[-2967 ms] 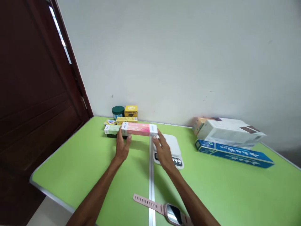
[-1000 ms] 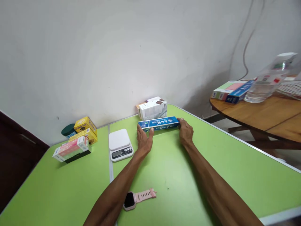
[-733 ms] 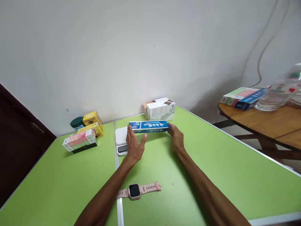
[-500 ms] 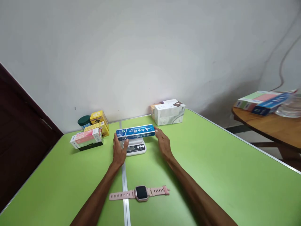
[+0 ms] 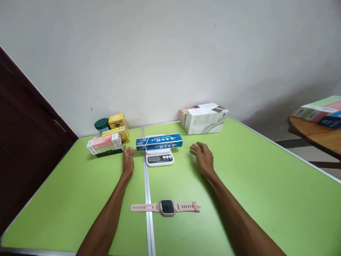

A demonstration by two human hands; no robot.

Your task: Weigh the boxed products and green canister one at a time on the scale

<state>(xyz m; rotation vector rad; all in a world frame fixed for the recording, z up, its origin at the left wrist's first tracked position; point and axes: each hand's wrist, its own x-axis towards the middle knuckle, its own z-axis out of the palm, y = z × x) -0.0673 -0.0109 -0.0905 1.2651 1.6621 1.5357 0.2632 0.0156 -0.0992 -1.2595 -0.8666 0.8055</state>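
A long blue toothpaste box lies crosswise on a white kitchen scale, whose display and buttons face me. My left hand is to the left of the box, apart from it, fingers stretched out and nothing held. It is close to the right end of a pink-and-white box; whether they touch I cannot tell. On the other side, my right hand hovers over the table, a short way off the toothpaste box, its fingers loosely curved and holding nothing. Nearer to me lies a pink smartwatch with its strap spread flat.
Yellow boxes and a green-lidded jar stand at the back left of the green table. White cartons sit against the wall. At right, a wooden table carries more boxes.
Both hands have let go of the toothpaste box and moved apart, left hand leftward and right hand rightward. The box now rests on the scale. The view has shifted slightly.
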